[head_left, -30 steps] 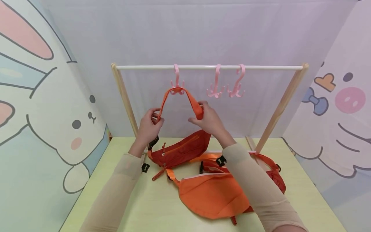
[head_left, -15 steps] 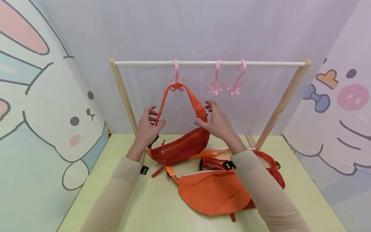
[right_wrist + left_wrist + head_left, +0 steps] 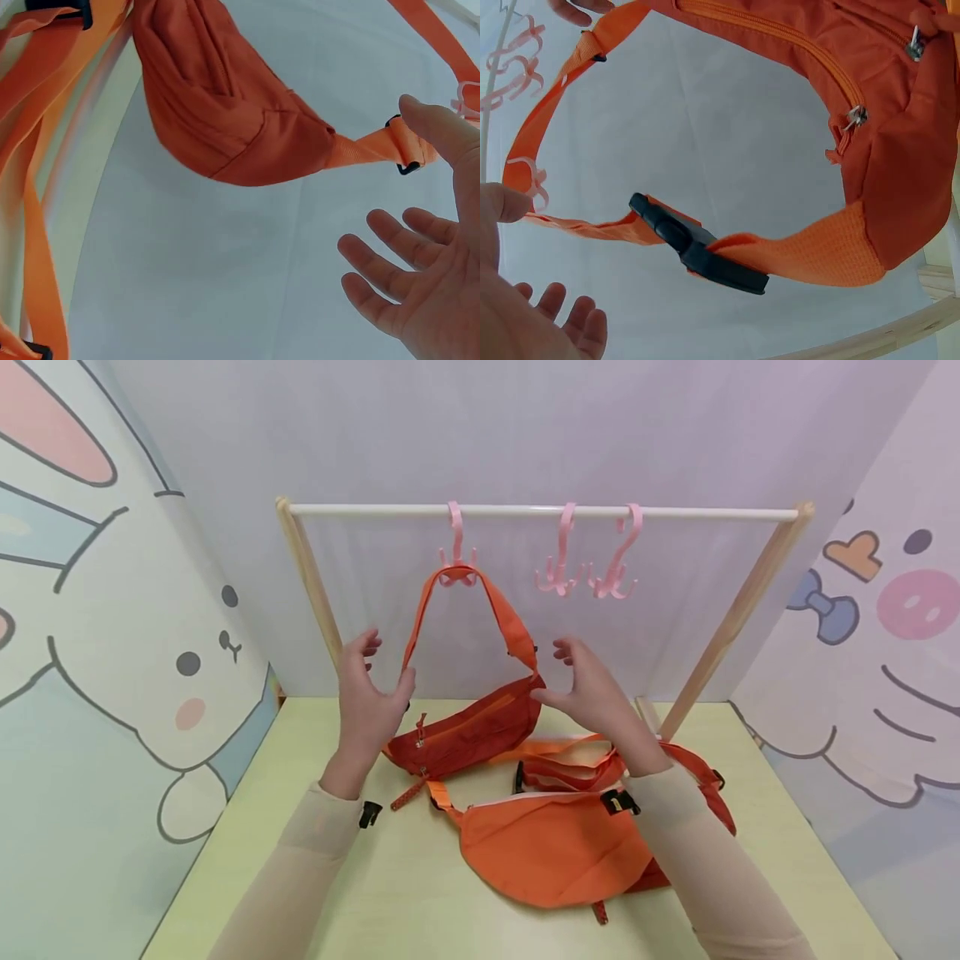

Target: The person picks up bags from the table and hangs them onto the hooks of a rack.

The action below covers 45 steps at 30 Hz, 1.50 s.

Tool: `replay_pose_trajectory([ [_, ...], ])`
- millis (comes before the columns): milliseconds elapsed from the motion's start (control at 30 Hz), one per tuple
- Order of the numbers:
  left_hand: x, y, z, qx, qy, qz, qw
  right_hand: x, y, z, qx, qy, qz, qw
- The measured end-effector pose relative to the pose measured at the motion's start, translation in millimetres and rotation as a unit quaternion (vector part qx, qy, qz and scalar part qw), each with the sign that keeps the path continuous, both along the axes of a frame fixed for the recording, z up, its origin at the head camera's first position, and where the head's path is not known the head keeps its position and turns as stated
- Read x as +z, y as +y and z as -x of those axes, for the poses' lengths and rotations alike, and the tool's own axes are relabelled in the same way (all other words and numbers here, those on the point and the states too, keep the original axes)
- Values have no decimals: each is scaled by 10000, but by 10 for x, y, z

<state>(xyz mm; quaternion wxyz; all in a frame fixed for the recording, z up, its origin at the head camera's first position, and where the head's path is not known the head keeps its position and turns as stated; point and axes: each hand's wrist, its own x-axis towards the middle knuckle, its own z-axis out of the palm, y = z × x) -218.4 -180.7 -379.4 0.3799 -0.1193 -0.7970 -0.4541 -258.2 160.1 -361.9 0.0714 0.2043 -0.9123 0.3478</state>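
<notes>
Across the top of the head view runs a rail [image 3: 510, 512], with one hook [image 3: 457, 539] on it left of centre and two more hooks [image 3: 558, 556] right of centre. Over the first hangs the strap [image 3: 510, 622] of a hanging bag [image 3: 472, 731], mid-frame. The left hand [image 3: 367, 702] is just left of that strap, the right hand [image 3: 592, 689] to its right. At lower centre, a second bag [image 3: 555, 852] lies on the table [image 3: 405, 893], partly behind the right sleeve [image 3: 720, 868].
</notes>
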Motion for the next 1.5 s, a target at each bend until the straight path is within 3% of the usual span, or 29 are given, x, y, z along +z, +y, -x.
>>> replay_pose_trajectory([
  [200, -96, 75, -99, 27, 755, 373, 9964, -88, 115, -2, 67, -147, -384, 9991],
  [300, -164, 142, -127, -129, 1102, 498, 9926, -150, 158, 14, 71, -266, -671, 9974],
  [433, -274, 263, -168, -401, 1180, 692, 9898, -271, 208, 52, 214, -499, -1100, 9924],
  [567, -412, 387, -212, -670, 794, 1005, 9895, -409, 246, 78, 381, -788, -1475, 9852],
  [700, -558, 469, -222, -902, 87, 1418, 9857, -567, 272, 110, 444, -1092, -1708, 9782],
  [867, -685, 561, -226, -1052, -850, 1807, 9742, -752, 259, 140, 597, -1239, -2032, 9694],
  [1033, -780, 675, -242, -1233, -1347, 1939, 9639, -906, 194, 173, 813, -1347, -2332, 9596],
  [1167, -850, 752, -267, -1378, -1857, 2101, 9499, -1019, 163, 197, 978, -1366, -2445, 9550],
  [1267, -901, 782, -287, -1469, -2155, 2139, 9414, -1103, 142, 207, 1055, -1188, -2632, 9516],
  [1500, -998, 788, -297, -1597, -2360, 2178, 9335, -1244, 94, 204, 1136, -706, -3027, 9437],
])
